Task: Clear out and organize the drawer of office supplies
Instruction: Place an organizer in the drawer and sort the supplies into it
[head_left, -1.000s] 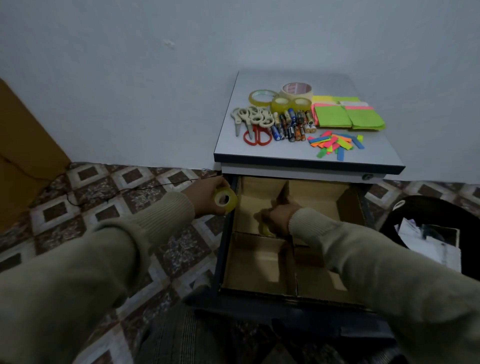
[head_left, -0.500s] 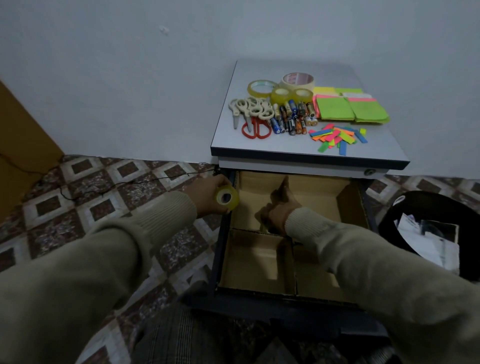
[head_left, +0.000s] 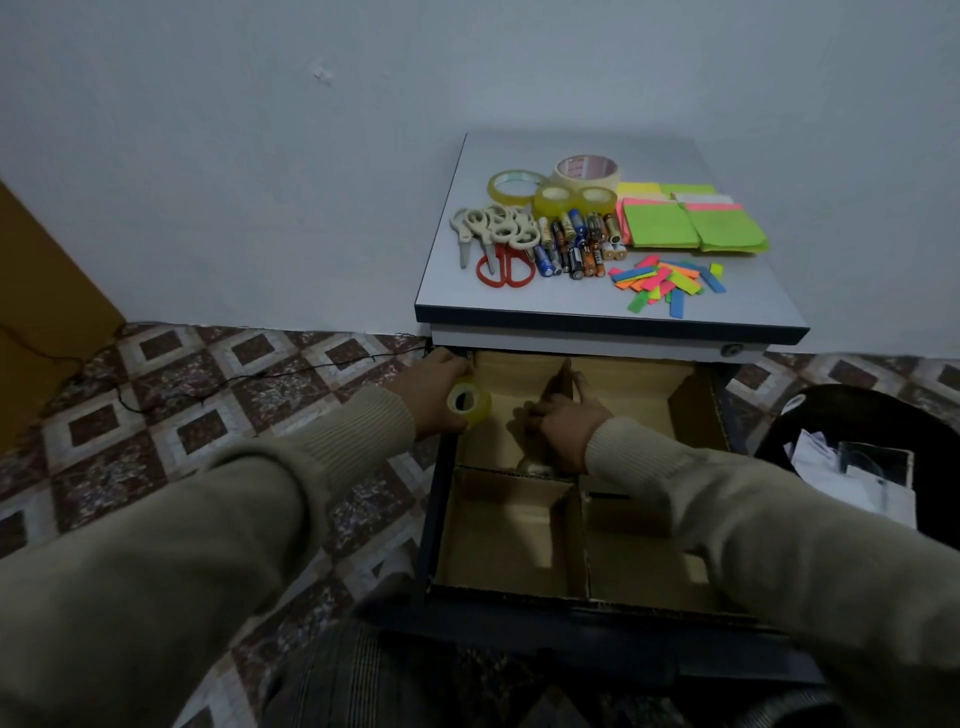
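Open drawer (head_left: 441, 519) of dark metal, lined with tan cardboard dividers (head_left: 566, 379) forming four square compartments. Left hand (head_left: 434, 392) at drawer's left rim, fingers curled round small glossy yellowish tape roll (head_left: 469, 403), ring-shaped. Right hand (head_left: 563, 426) in drawer's rear-left compartment beside upright centre divider; grip not discernible. On smooth grey cabinet top (head_left: 571, 301) above drawer: four more tape rolls (head_left: 555, 199), cream- and red-handled scissors (head_left: 493, 234), cylindrical batteries (head_left: 574, 244), flat neon sticky-note pads (head_left: 691, 223), scattered coloured strips (head_left: 665, 286). Right of drawer: black round bin (head_left: 779, 441) holding paper
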